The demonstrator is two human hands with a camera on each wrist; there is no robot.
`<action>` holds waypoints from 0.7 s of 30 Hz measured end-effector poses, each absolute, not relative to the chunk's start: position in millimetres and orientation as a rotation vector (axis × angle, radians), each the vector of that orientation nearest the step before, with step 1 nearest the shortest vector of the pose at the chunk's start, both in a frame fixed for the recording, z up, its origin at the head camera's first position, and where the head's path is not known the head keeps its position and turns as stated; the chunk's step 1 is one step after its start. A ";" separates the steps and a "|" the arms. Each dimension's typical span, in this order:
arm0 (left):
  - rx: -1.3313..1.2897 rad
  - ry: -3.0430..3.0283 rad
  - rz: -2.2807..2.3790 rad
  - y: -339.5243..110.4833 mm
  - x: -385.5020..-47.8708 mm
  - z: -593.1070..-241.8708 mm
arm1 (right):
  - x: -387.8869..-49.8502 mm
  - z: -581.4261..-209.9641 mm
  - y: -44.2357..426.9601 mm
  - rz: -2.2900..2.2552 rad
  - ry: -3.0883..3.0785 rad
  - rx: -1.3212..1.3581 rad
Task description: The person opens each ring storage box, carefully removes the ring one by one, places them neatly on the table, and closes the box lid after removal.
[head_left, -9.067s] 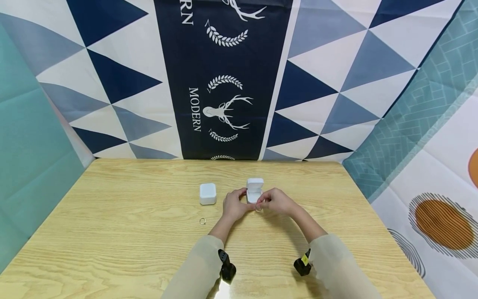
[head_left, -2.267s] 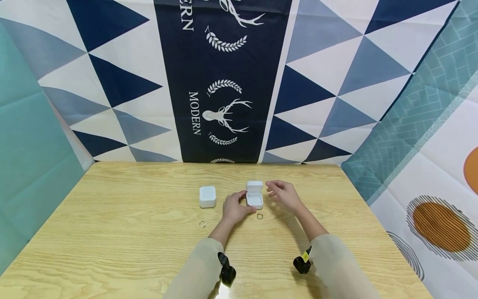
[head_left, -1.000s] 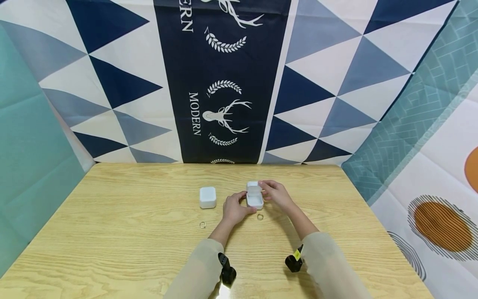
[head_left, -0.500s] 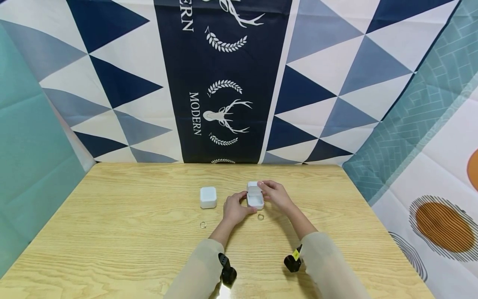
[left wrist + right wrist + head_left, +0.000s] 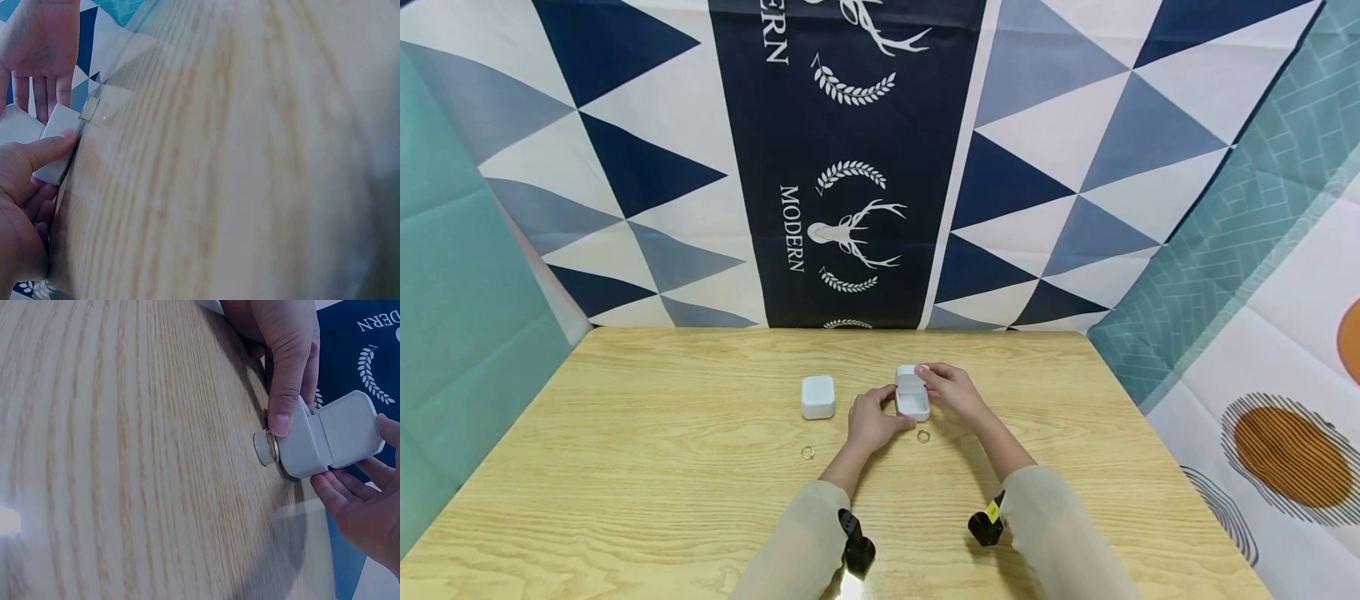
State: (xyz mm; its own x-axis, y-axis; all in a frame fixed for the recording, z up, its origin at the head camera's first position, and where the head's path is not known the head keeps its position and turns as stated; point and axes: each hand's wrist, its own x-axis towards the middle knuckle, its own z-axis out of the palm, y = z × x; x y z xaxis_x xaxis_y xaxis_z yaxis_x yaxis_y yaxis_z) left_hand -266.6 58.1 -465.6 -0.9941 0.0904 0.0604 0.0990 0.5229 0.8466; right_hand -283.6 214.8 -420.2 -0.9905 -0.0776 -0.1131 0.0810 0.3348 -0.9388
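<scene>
A small white ring box point(image 5: 912, 403) stands with its lid raised on the wooden table. My left hand point(image 5: 871, 421) grips the base from the left, thumb along the front wall. From the right, my right hand point(image 5: 951, 387) pinches the raised lid point(image 5: 349, 430), its thumb on the lid's face and its fingers around the edge. A gold-coloured ring point(image 5: 923, 436) lies just in front of the box; the right wrist view shows this ring point(image 5: 267, 448) on edge close to the left thumb.
A second white box point(image 5: 817, 396), closed, sits to the left of the hands. Nearer the front lies another thin ring point(image 5: 807, 452). Patterned cloth point(image 5: 842, 250) hangs behind the table's far edge.
Earlier my right hand was at the ring by the box front; then it rose beside the lid, leaving the ring on the table. Now it holds the lid. My left hand stays put.
</scene>
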 end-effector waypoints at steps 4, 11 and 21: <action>-0.171 -2.733 -1.514 58.5 -266.2 -465.2 | -284.2 -420.7 215.2 -1.740 2.446 0.014; -0.169 -2.740 -1.527 57.7 -266.9 -464.6 | -283.8 -421.2 216.3 -1.748 2.427 0.045; -0.188 -2.729 -1.534 57.0 -265.0 -462.7 | -279.0 -420.6 214.1 -1.857 2.375 0.041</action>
